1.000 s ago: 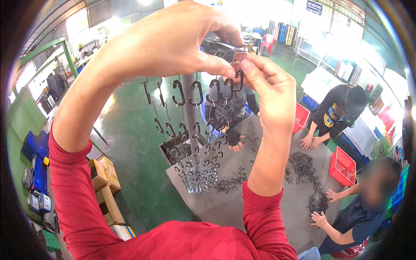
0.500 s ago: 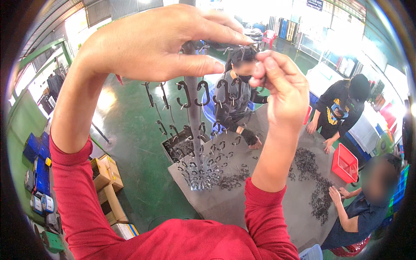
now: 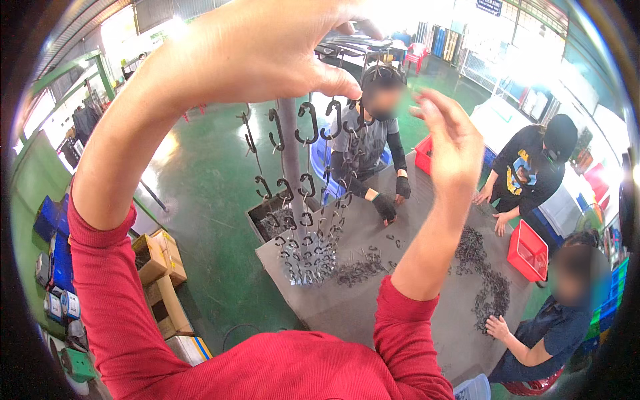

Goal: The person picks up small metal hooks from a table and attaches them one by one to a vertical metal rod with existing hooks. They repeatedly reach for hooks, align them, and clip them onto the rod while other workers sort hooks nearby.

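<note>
My left hand (image 3: 267,53) is raised high, its fingers curled over the top of a grey hanging rack pole (image 3: 290,143). What it grips is hidden behind the palm. Several black hook-shaped metal parts (image 3: 307,123) hang in rows from the rack, with more lower down (image 3: 307,253). My right hand (image 3: 450,137) is lifted just right of the rack, blurred, with its fingers apart and nothing in them. It does not touch the hanging parts. Both of my arms wear red sleeves.
Below lies a grey table (image 3: 347,313) with heaps of black parts (image 3: 480,267) and two red baskets (image 3: 530,250). Three other people work around it. Cardboard boxes (image 3: 157,260) and blue crates (image 3: 53,247) stand on the green floor to the left.
My right hand was pinched at a hook near the rack's top. It has since come away to the right and opened. My left hand has stayed at the rack's top.
</note>
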Demonstrator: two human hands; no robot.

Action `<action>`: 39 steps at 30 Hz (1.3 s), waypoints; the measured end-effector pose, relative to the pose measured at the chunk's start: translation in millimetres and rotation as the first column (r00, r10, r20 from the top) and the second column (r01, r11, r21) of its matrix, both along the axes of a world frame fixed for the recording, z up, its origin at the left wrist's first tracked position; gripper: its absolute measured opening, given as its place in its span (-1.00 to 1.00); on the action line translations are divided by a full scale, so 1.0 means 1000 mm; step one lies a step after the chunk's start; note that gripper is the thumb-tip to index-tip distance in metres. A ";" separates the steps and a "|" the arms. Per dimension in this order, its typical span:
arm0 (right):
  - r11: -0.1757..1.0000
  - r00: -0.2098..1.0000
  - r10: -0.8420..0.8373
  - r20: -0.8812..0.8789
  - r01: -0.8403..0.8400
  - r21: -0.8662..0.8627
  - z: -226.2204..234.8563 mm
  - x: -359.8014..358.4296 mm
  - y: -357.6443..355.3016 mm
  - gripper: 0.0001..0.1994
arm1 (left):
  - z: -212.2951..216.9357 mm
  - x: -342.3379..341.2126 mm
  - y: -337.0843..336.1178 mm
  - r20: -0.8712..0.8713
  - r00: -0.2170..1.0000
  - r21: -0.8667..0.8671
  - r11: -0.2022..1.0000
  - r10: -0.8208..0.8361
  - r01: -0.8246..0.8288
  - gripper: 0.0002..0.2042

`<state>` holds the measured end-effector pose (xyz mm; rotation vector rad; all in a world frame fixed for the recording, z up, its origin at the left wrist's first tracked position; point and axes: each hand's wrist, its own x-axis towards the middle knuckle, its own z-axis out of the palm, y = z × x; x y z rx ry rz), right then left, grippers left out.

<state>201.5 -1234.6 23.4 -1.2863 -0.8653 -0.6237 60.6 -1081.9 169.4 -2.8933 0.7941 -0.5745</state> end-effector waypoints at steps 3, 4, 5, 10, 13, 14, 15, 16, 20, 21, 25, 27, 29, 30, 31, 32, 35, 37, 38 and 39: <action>0.913 0.894 0.406 -0.189 -0.388 0.127 0.021 -0.030 0.031 -0.81 | 0.015 -0.004 0.001 -0.262 0.964 -0.114 0.991 0.034 -0.066 -0.50; 0.893 0.877 0.447 -0.176 -0.429 0.134 0.024 -0.031 0.034 -0.82 | 0.015 -0.002 0.000 -0.289 0.957 -0.141 0.988 0.023 -0.067 -0.51; 0.872 0.858 0.487 -0.163 -0.468 0.141 0.026 -0.031 0.035 -0.82 | 0.004 0.001 0.000 -0.205 0.978 -0.135 0.989 0.033 -0.061 -0.53; 0.844 0.814 0.535 -0.226 -0.512 0.158 0.027 -0.031 0.033 -0.84 | 0.001 -0.001 0.012 0.024 0.989 0.177 0.974 -0.147 0.140 -0.50; 0.826 0.806 0.559 -0.194 -0.519 0.221 0.024 -0.033 0.035 -0.85 | -0.001 0.004 0.019 -0.009 0.980 0.159 0.967 -0.199 0.198 -0.49; 0.823 0.816 0.556 -0.156 -0.516 0.237 0.024 -0.032 0.037 -0.85 | -0.001 0.004 0.019 -0.011 0.979 0.142 0.969 -0.202 0.202 -0.50; 0.820 0.825 0.553 -0.118 -0.513 0.253 0.023 -0.032 0.038 -0.86 | -0.001 0.002 0.017 -0.008 0.980 0.142 0.970 -0.197 0.196 -0.51; 0.824 0.832 0.544 -0.107 -0.506 0.255 0.023 -0.033 0.036 -0.86 | -0.002 0.002 0.016 -0.005 0.980 0.140 0.971 -0.197 0.196 -0.52; 0.846 0.865 0.495 -0.089 -0.455 0.277 0.021 -0.036 0.032 -0.87 | -0.006 0.004 0.015 0.029 0.974 0.158 0.963 -0.223 0.216 -0.54; 0.853 0.874 0.477 -0.092 -0.436 0.287 0.020 -0.037 0.033 -0.87 | -0.006 0.005 0.016 0.040 0.972 0.180 0.959 -0.231 0.220 -0.55; 0.836 0.863 0.501 -0.059 -0.466 0.289 0.020 -0.034 0.032 -0.87 | -0.003 0.004 0.015 0.068 0.971 0.235 0.949 -0.231 0.209 -0.56; 0.831 0.863 0.504 -0.032 -0.474 0.292 0.020 -0.032 0.031 -0.87 | -0.004 0.005 0.015 0.071 0.970 0.239 0.949 -0.230 0.208 -0.56; 0.834 0.871 0.489 -0.045 -0.452 0.316 0.020 -0.031 0.031 -0.87 | -0.003 0.007 0.015 0.075 0.969 0.244 0.946 -0.237 0.213 -0.57; 0.836 0.875 0.481 -0.052 -0.440 0.327 0.020 -0.030 0.031 -0.87 | -0.003 0.008 0.014 0.059 0.969 0.216 0.951 -0.241 0.223 -0.57; 0.832 0.872 0.487 -0.043 -0.448 0.328 0.020 -0.031 0.032 -0.87 | -0.003 0.007 0.014 0.044 0.970 0.188 0.956 -0.238 0.226 -0.57; 0.827 0.870 0.492 -0.034 -0.455 0.330 0.021 -0.032 0.032 -0.87 | -0.003 0.006 0.014 0.029 0.971 0.159 0.961 -0.236 0.228 -0.57; 0.810 0.862 0.506 -0.035 -0.461 0.362 0.017 -0.027 0.024 -0.87 | -0.003 0.014 0.018 -0.078 0.930 0.088 0.927 -0.359 0.365 -0.52; 0.831 0.886 0.458 -0.073 -0.398 0.389 0.014 -0.020 0.014 -0.85 | 0.001 0.003 0.013 -0.082 0.939 0.095 0.935 -0.335 0.342 -0.51; 0.879 0.920 0.377 -0.109 -0.319 0.354 0.013 -0.020 0.008 -0.85 | 0.002 0.002 0.014 -0.082 0.953 0.104 0.948 -0.292 0.300 -0.51; 0.919 0.946 0.292 -0.141 -0.237 0.315 0.012 -0.020 0.002 -0.85 | 0.002 0.000 0.013 -0.083 0.965 0.113 0.960 -0.248 0.256 -0.50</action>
